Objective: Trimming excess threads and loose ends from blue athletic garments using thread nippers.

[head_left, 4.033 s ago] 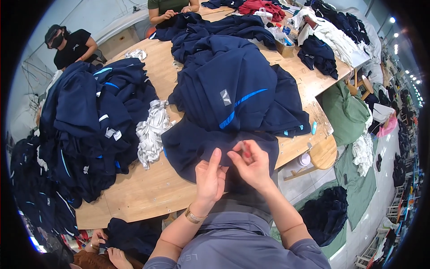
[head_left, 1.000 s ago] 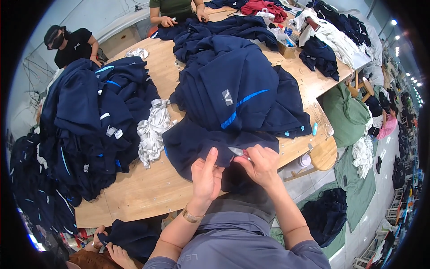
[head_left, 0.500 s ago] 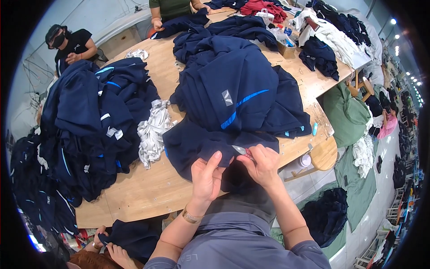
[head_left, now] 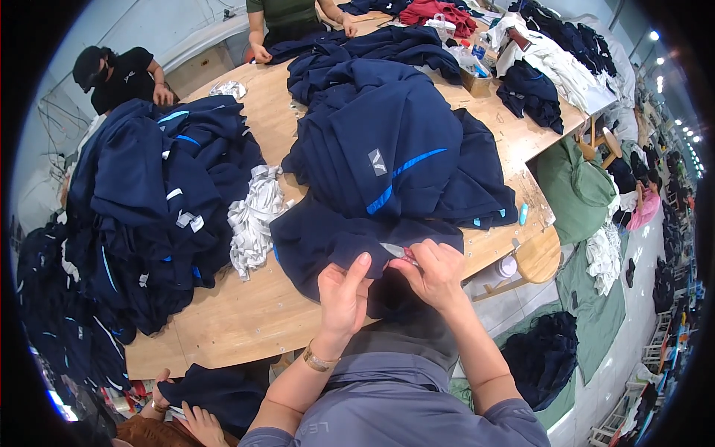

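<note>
A navy garment lies spread at the table's near edge, partly hanging over it. My left hand is closed on its edge, thumb up and fingers behind the cloth. Just to the right, my right hand grips a small pair of thread snips, metal blades pointing left above the fabric. Its fingers cover the handles. Beyond my hands rises a large heap of navy garments with bright blue stripes and a grey patch.
Another navy heap stands left, beside a bundle of white strips. A light blue tube lies near the right edge, above a wooden stool. Co-workers handle cloth at the far side, left and lower left.
The snips and my right hand have shifted slightly left, nearer my left thumb. The far co-worker's hands have moved apart over the cloth; the left co-worker's hand has lowered.
</note>
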Demonstrator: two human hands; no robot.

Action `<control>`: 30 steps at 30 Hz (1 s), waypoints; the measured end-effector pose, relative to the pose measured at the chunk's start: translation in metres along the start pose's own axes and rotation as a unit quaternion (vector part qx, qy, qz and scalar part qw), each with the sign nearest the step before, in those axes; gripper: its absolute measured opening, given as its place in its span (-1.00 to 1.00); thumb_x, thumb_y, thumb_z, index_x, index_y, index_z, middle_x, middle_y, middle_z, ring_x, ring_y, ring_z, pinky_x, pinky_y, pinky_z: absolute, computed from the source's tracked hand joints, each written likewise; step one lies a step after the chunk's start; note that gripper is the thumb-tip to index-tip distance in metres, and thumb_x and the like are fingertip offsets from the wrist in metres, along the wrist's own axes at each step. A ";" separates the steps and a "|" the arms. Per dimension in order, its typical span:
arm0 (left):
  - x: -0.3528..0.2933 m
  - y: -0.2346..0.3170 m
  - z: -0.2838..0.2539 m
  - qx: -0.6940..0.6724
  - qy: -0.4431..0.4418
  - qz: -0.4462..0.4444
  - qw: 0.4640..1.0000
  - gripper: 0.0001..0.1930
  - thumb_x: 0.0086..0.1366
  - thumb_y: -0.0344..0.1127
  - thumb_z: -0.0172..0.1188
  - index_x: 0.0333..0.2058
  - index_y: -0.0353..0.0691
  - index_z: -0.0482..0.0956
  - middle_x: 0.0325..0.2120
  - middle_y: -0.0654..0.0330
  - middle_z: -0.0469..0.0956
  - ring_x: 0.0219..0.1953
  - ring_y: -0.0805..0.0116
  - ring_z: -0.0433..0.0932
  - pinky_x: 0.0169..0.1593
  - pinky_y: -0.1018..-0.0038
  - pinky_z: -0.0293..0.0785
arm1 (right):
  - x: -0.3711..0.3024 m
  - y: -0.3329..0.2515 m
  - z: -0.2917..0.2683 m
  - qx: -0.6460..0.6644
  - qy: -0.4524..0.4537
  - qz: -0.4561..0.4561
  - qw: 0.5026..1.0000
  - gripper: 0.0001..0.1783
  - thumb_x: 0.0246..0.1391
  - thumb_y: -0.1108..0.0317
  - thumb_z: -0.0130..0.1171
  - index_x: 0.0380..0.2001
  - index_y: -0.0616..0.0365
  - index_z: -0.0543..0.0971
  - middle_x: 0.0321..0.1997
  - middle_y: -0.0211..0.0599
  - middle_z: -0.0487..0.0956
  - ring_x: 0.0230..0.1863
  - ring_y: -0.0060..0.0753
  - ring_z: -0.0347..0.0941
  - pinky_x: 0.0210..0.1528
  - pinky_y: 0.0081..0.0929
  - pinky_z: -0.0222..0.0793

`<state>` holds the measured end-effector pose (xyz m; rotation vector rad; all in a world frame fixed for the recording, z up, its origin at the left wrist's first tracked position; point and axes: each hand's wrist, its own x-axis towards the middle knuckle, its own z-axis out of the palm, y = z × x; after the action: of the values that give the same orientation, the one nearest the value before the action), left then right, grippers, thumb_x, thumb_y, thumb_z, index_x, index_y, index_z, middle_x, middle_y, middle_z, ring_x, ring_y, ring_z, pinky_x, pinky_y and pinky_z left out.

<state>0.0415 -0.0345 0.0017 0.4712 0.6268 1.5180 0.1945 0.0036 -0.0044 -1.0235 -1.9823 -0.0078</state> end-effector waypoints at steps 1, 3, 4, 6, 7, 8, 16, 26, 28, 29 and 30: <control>0.000 0.001 0.001 -0.005 0.004 -0.006 1.000 -0.84 0.27 -0.45 0.04 -0.24 -0.41 0.49 -0.27 0.11 0.55 -0.20 0.36 0.53 -0.05 0.43 0.46 | 0.000 0.000 0.000 0.000 -0.001 0.000 1.000 -0.64 -0.19 0.07 0.30 -0.66 0.08 0.41 -0.69 -0.42 0.33 -0.75 -0.38 0.21 -0.67 -0.50 0.07; 0.001 0.006 0.006 -0.029 0.011 -0.027 0.999 -0.85 0.26 -0.46 0.03 -0.25 -0.41 0.50 -0.28 0.09 0.56 -0.20 0.34 0.53 -0.03 0.41 0.45 | -0.002 0.000 0.000 0.054 0.016 0.059 0.997 -0.66 -0.20 0.12 0.33 -0.63 0.12 0.44 -0.66 -0.40 0.37 -0.72 -0.35 0.27 -0.65 -0.50 0.12; 0.001 0.008 0.006 -0.051 0.019 -0.046 0.997 -0.85 0.25 -0.47 0.02 -0.27 -0.42 0.51 -0.28 0.08 0.56 -0.19 0.32 0.54 -0.02 0.40 0.45 | -0.002 -0.001 -0.001 0.055 0.015 0.059 0.997 -0.66 -0.20 0.12 0.33 -0.63 0.12 0.44 -0.66 -0.40 0.37 -0.72 -0.35 0.27 -0.65 -0.50 0.12; 0.000 0.009 0.003 -0.068 0.013 -0.040 0.997 -0.85 0.23 -0.49 0.01 -0.29 -0.42 0.52 -0.28 0.07 0.56 -0.18 0.31 0.54 0.00 0.38 0.44 | -0.004 -0.006 -0.002 0.077 0.004 0.072 0.994 -0.67 -0.21 0.15 0.34 -0.60 0.14 0.45 -0.64 -0.38 0.40 -0.70 -0.33 0.30 -0.64 -0.50 0.15; -0.001 0.009 0.002 -0.085 0.004 -0.036 0.996 -0.86 0.21 -0.52 0.00 -0.31 -0.43 0.52 -0.29 0.06 0.56 -0.18 0.29 0.54 0.02 0.36 0.43 | -0.007 -0.005 0.001 0.082 0.007 0.055 0.995 -0.65 -0.20 0.11 0.33 -0.61 0.13 0.44 -0.65 -0.39 0.38 -0.71 -0.34 0.29 -0.65 -0.51 0.13; -0.001 0.008 0.000 -0.085 0.003 -0.037 0.996 -0.86 0.21 -0.52 0.00 -0.31 -0.43 0.52 -0.29 0.06 0.56 -0.18 0.29 0.54 0.02 0.36 0.43 | -0.007 -0.006 0.000 0.082 0.007 0.056 0.995 -0.65 -0.20 0.11 0.33 -0.61 0.13 0.44 -0.65 -0.39 0.38 -0.71 -0.34 0.29 -0.65 -0.51 0.13; -0.001 0.003 0.002 -0.013 -0.013 0.004 1.000 -0.79 0.18 -0.59 -0.01 -0.18 -0.43 0.42 -0.25 0.11 0.51 -0.17 0.35 0.51 0.00 0.41 0.42 | -0.011 -0.015 0.002 0.250 0.016 0.223 0.942 -0.67 -0.05 0.18 0.26 -0.55 0.19 0.41 -0.69 -0.40 0.30 -0.71 -0.59 0.16 -0.62 -0.64 0.08; -0.010 -0.014 -0.008 0.230 -0.032 0.091 0.968 -0.85 0.20 -0.57 0.07 -0.23 -0.41 0.44 -0.34 0.21 0.52 -0.31 0.57 0.46 -0.20 0.66 0.37 | 0.001 -0.029 0.010 0.285 -0.019 0.226 0.931 -0.84 0.09 0.37 0.11 -0.40 0.21 0.37 -0.69 -0.51 0.32 -0.70 -0.75 0.12 -0.68 -0.69 0.02; -0.006 -0.014 -0.010 0.198 -0.031 0.082 0.976 -0.83 0.20 -0.57 0.06 -0.21 -0.42 0.43 -0.32 0.21 0.51 -0.28 0.57 0.45 -0.17 0.65 0.34 | 0.000 -0.023 0.011 0.429 0.006 0.354 0.831 -0.84 0.18 0.33 0.00 -0.42 0.18 0.37 -0.72 -0.61 0.25 -0.73 -0.78 0.08 -0.71 -0.69 -0.02; -0.003 -0.014 -0.010 0.168 -0.029 0.081 0.982 -0.82 0.20 -0.58 0.06 -0.20 -0.42 0.42 -0.30 0.21 0.51 -0.26 0.56 0.44 -0.15 0.64 0.34 | -0.002 -0.020 0.008 0.500 0.034 0.376 0.779 -0.86 0.20 0.34 -0.04 -0.40 0.14 0.34 -0.71 -0.61 0.21 -0.74 -0.79 0.06 -0.72 -0.74 -0.05; -0.002 -0.013 -0.011 0.138 -0.026 0.079 0.987 -0.81 0.19 -0.58 0.05 -0.19 -0.42 0.42 -0.29 0.21 0.50 -0.24 0.56 0.44 -0.13 0.63 0.33 | -0.001 -0.018 0.005 0.567 0.061 0.395 0.720 -0.88 0.22 0.34 -0.08 -0.39 0.09 0.31 -0.71 -0.62 0.16 -0.75 -0.80 0.03 -0.73 -0.78 -0.08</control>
<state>0.0444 -0.0375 -0.0147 0.7852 0.7773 1.5685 0.1794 -0.0074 -0.0015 -0.8403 -0.8965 1.3873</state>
